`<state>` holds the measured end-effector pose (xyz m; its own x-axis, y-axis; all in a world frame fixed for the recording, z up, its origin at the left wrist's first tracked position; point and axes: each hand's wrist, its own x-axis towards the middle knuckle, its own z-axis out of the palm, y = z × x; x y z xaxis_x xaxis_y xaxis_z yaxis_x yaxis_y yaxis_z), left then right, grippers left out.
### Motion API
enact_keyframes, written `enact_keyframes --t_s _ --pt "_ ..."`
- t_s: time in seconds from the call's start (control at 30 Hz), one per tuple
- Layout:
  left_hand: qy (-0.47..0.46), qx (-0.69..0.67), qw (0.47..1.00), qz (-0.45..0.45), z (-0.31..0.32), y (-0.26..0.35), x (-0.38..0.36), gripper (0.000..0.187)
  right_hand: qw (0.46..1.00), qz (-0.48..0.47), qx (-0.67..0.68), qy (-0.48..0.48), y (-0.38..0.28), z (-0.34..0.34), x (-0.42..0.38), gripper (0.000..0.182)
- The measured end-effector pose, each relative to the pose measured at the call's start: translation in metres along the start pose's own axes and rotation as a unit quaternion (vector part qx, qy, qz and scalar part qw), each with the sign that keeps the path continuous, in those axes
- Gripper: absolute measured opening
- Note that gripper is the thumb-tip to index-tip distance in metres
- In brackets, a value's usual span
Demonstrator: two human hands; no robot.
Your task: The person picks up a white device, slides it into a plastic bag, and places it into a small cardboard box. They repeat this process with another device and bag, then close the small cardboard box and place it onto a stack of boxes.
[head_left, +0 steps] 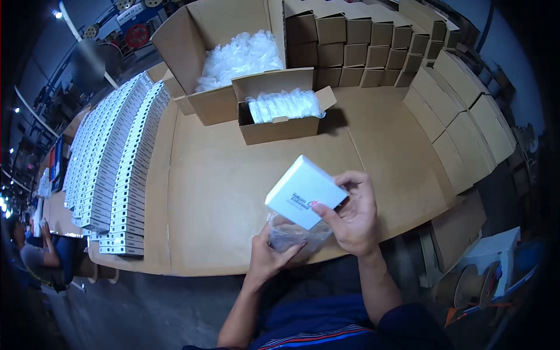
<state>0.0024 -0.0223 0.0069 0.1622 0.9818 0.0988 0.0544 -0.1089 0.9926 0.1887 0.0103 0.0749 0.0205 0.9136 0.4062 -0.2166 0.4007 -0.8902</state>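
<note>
The white box, nearer you than the small carton, is pinched between thumb and fingers of your right hand; your left hand clasps a clear bag. White stacks stand left of the carton.

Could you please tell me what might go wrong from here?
The white box is tilted and held only near one end by the right hand, so it might slip.
Its lower corner is close to the thin clear plastic bag in the left hand, and could snag or tear it.
The tall stacks of small white boxes could topple if bumped.
</note>
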Motion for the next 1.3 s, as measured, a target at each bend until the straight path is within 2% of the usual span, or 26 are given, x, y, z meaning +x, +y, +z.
enact_keyframes --t_s 0.17,0.37,0.47,0.5,0.6,0.63,0.73,0.87,0.9,1.0,1.07,1.3 --pt "0.024 -0.028 0.999 -0.016 0.0 -0.005 -0.001 0.049 0.996 -0.003 -0.089 -0.029 0.001 -0.009 0.0 0.032" --pt "0.003 -0.044 0.998 -0.036 0.002 -0.008 -0.004 0.05 0.963 -0.015 -0.258 -0.076 -0.008 -0.014 0.008 0.021" --pt "0.001 -0.088 0.995 -0.042 0.002 -0.01 -0.007 0.044 0.963 0.003 -0.258 -0.075 -0.002 -0.011 0.012 0.019" --pt "0.0 -0.109 0.993 -0.043 0.001 -0.013 -0.008 0.041 0.964 0.023 -0.255 -0.071 0.006 -0.011 0.012 0.017" --pt "0.031 -0.282 0.955 -0.091 0.001 -0.032 -0.01 0.038 0.963 0.09 -0.238 -0.084 0.014 -0.012 0.013 0.015" --pt "0.035 -0.253 0.963 -0.082 0.001 -0.035 -0.01 0.043 0.965 0.113 -0.215 -0.098 0.02 -0.016 0.012 0.017" --pt "0.1 -0.294 0.946 -0.093 0.006 -0.035 -0.01 0.042 0.984 0.173 -0.01 -0.031 0.028 -0.02 0.003 0.022" --pt "0.12 -0.309 0.941 -0.061 0.007 -0.033 -0.006 0.043 0.968 0.239 0.051 -0.054 0.049 -0.04 -0.026 0.024" --pt "0.122 -0.3 0.945 -0.049 0.008 -0.034 -0.004 0.043 0.968 0.246 0.046 -0.033 0.055 -0.037 -0.034 0.02" --pt "0.12 -0.243 0.962 -0.017 0.008 -0.041 -0.002 0.043 0.967 0.25 0.041 0.03 0.065 -0.032 -0.045 0.013" --pt "0.11 -0.171 0.979 0.002 0.002 -0.045 -0.004 0.045 0.976 0.217 0.026 0.023 0.064 -0.032 -0.044 0.01" --pt "0.109 -0.092 0.99 0.011 -0.001 -0.027 -0.001 0.052 0.987 0.148 0.057 -0.009 0.059 -0.03 -0.037 0.012"
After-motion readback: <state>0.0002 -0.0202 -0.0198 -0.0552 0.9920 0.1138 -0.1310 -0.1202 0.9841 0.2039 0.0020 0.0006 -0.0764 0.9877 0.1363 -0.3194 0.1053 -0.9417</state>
